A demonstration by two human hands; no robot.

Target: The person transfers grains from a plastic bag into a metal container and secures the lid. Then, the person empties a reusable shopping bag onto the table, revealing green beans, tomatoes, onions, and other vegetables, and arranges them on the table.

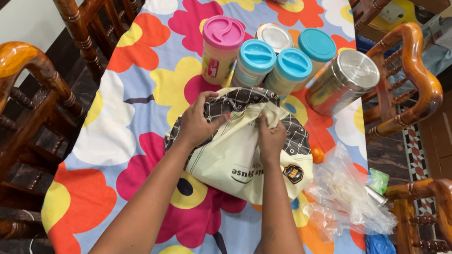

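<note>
Both hands, left hand [197, 124] and right hand [270, 138], pinch shut on soft, crumpled cream cloth bag [239, 159].

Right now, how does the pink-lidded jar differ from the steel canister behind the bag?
The pink-lidded jar stands at the left end of the row; the steel canister is at the right end. The jar has a pink plastic lid and a printed yellowish body; the canister is bare shiny metal, lid included. The canister looks wider. Both are lidded and sit on the flowered tablecloth, untouched by either hand.
</note>
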